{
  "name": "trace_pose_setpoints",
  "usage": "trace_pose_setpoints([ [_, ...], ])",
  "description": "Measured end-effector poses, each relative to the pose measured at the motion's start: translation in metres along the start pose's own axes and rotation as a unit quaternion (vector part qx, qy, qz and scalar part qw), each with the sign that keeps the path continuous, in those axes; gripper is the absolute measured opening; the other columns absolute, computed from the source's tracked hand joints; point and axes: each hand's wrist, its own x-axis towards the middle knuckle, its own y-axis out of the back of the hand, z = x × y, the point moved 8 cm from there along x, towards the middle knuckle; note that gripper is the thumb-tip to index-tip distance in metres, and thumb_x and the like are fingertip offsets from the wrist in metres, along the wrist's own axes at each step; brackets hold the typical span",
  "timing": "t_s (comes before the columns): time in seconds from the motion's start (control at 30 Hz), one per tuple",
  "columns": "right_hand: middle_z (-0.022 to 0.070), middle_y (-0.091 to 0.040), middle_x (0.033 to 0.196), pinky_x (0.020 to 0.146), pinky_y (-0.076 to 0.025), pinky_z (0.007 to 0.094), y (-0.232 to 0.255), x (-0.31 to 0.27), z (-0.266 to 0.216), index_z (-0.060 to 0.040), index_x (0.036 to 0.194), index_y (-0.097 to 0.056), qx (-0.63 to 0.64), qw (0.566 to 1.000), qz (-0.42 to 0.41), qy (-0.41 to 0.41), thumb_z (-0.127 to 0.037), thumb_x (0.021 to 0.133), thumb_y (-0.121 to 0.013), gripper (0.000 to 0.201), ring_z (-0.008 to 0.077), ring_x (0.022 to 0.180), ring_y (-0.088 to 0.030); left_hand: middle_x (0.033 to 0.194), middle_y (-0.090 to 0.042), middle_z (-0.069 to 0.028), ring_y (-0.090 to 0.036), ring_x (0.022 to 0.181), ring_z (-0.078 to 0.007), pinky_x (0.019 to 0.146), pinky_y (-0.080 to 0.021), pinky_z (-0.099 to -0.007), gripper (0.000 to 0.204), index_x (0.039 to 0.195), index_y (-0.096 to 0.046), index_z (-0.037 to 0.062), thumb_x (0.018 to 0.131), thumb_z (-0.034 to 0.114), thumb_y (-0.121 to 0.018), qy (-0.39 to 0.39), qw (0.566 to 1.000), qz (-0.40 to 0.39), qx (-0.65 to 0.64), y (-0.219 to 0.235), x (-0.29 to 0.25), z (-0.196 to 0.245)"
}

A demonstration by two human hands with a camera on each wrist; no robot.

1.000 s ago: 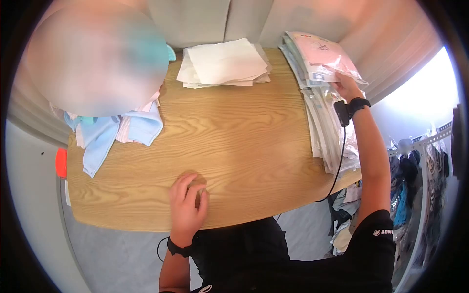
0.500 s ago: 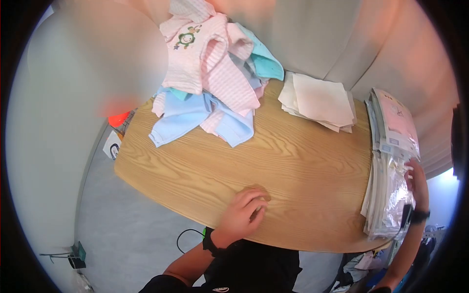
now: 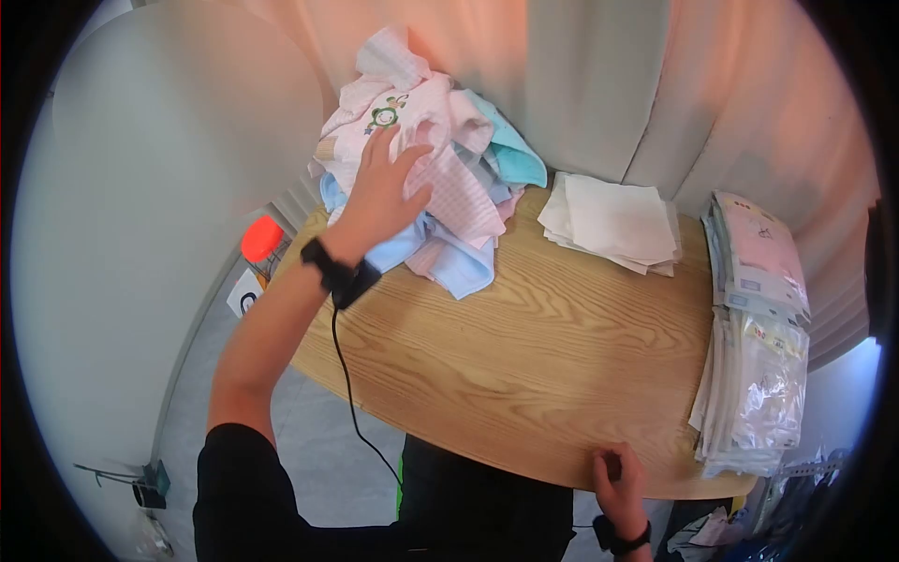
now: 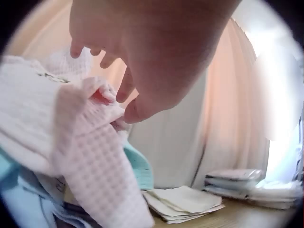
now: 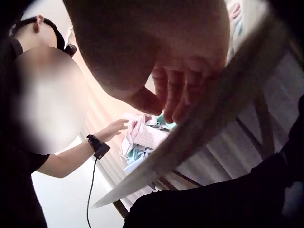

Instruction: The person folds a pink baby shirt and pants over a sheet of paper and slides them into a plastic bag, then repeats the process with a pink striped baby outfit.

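My left hand (image 3: 379, 197) reaches over the heap of small clothes at the back left of the table, its fingers spread. Beneath it lies a pale pink waffle-knit garment (image 3: 456, 194) with a green cartoon figure on its front. In the left wrist view, the loosely bent fingers hang over the pink garment (image 4: 102, 166) with nothing gripped. A light blue garment (image 3: 466, 270) and a teal one (image 3: 517, 157) stick out of the heap. My right hand (image 3: 620, 480) rests at the table's front edge, fingers loosely curled and holding nothing.
White paper sheets (image 3: 618, 220) lie stacked at the back of the wooden table (image 3: 524, 351). Along the right edge are clear-bagged garments (image 3: 763, 384), with a pink bagged one (image 3: 760, 245) at the far end. A red-lidded container (image 3: 262, 239) stands beyond the left edge. Curtains hang behind.
The head view has swung left. My right hand has left the bagged garments for the front edge, and my left hand has gone from the table's front up over the clothes.
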Motion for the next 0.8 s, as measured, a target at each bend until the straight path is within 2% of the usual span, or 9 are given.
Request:
trace_pose_setpoints([
  [0.1, 0.0099, -0.065, 0.079, 0.062, -0.049, 0.0349, -0.010, 0.002, 0.014, -0.0040, 0.097, -0.065, -0.021, 0.997, 0.058, 0.036, -0.002, 0.085, -0.070, 0.013, 0.0245, 0.068, -0.065, 0.150, -0.041, -0.0263, -0.032, 0.142, -0.0508, 0.117, -0.029, -0.0565, 0.052, 0.135, -0.058, 0.0100, 0.084, 0.016, -0.070, -0.037, 0.990, -0.025, 0.131, -0.026, 0.043, -0.020],
  [0.2, 0.0119, -0.065, 0.080, 0.062, -0.050, 0.0361, -0.006, 0.005, 0.004, -0.0032, 0.098, -0.066, -0.028, 0.994, 0.093, 0.059, -0.001, 0.084, -0.070, 0.015, 0.0275, 0.068, -0.065, 0.146, -0.045, -0.0278, -0.037, 0.139, -0.0498, 0.115, -0.032, -0.0555, 0.048, 0.132, -0.057, 0.0031, 0.086, 0.013, -0.065, 0.004, 0.990, -0.033, 0.138, -0.050, 0.062, -0.051],
  [0.3, 0.0115, -0.065, 0.080, 0.062, -0.050, 0.0361, 0.000, 0.002, 0.008, -0.0031, 0.099, -0.066, -0.012, 0.994, 0.099, 0.041, 0.000, 0.085, -0.069, 0.014, 0.0267, 0.067, -0.064, 0.138, -0.052, -0.0285, -0.046, 0.132, -0.0478, 0.112, -0.036, -0.0519, 0.045, 0.131, -0.056, -0.0019, 0.087, 0.007, -0.060, 0.022, 0.998, 0.055, -0.014, -0.019, 0.068, -0.037],
  [0.4, 0.0119, -0.065, 0.080, 0.061, -0.050, 0.0356, 0.002, 0.000, 0.008, -0.0028, 0.099, -0.065, 0.012, 0.994, 0.108, 0.014, 0.000, 0.087, -0.068, 0.013, 0.0268, 0.068, -0.064, 0.131, -0.056, -0.0274, -0.053, 0.124, -0.0457, 0.107, -0.041, -0.0476, 0.041, 0.130, -0.057, -0.0024, 0.089, 0.004, -0.058, -0.023, 0.982, 0.185, 0.011, 0.017, 0.053, -0.023],
  [0.5, 0.0121, -0.065, 0.080, 0.061, -0.050, 0.0348, -0.002, 0.000, 0.012, -0.0027, 0.100, -0.065, 0.028, 0.991, 0.131, 0.016, 0.000, 0.088, -0.068, 0.012, 0.0268, 0.068, -0.064, 0.136, -0.057, -0.0232, -0.054, 0.125, -0.0424, 0.106, -0.043, -0.0467, 0.039, 0.127, -0.059, -0.0027, 0.089, -0.003, -0.056, -0.019, 0.972, 0.233, 0.005, 0.051, 0.037, -0.006],
  [0.53, 0.0123, -0.065, 0.080, 0.061, -0.050, 0.0347, -0.003, 0.000, 0.013, -0.0027, 0.100, -0.065, 0.032, 0.990, 0.135, 0.026, 0.000, 0.089, -0.068, 0.012, 0.0269, 0.068, -0.064, 0.136, -0.057, -0.0219, -0.055, 0.124, -0.0411, 0.105, -0.044, -0.0455, 0.040, 0.127, -0.060, -0.0021, 0.087, 0.000, -0.064, -0.011, 0.973, 0.231, 0.012, 0.065, 0.032, 0.009],
  [0.67, 0.0121, -0.065, 0.081, 0.061, -0.050, 0.0332, -0.003, -0.003, 0.011, -0.0029, 0.101, -0.064, 0.019, 0.988, 0.141, 0.057, 0.000, 0.089, -0.067, 0.013, 0.0246, 0.068, -0.064, 0.135, -0.056, -0.0196, -0.053, 0.124, -0.0394, 0.106, -0.044, -0.0446, 0.055, 0.132, -0.056, -0.0005, 0.081, 0.004, -0.076, -0.015, 0.967, 0.254, -0.021, 0.100, 0.014, 0.049],
  [0.77, 0.0040, -0.064, 0.082, 0.059, -0.044, 0.0275, -0.005, -0.007, 0.019, -0.0029, 0.098, -0.064, 0.029, 0.989, 0.141, 0.033, 0.001, 0.093, -0.063, 0.007, 0.0118, 0.066, -0.056, 0.133, -0.054, -0.0184, -0.052, 0.124, -0.0375, 0.106, -0.043, -0.0427, 0.066, 0.135, -0.053, 0.0008, 0.077, 0.006, -0.082, -0.038, 0.954, 0.285, -0.084, 0.128, -0.003, 0.078],
  [0.8, 0.0038, -0.065, 0.083, 0.061, -0.046, 0.0271, -0.005, -0.007, 0.022, -0.0027, 0.099, -0.064, 0.056, 0.987, 0.145, 0.025, 0.001, 0.092, -0.063, 0.008, 0.0117, 0.067, -0.057, 0.133, -0.054, -0.0184, -0.052, 0.124, -0.0372, 0.106, -0.043, -0.0421, 0.068, 0.136, -0.052, 0.0011, 0.076, 0.006, -0.083, -0.053, 0.946, 0.297, -0.118, 0.137, -0.007, 0.086],
])
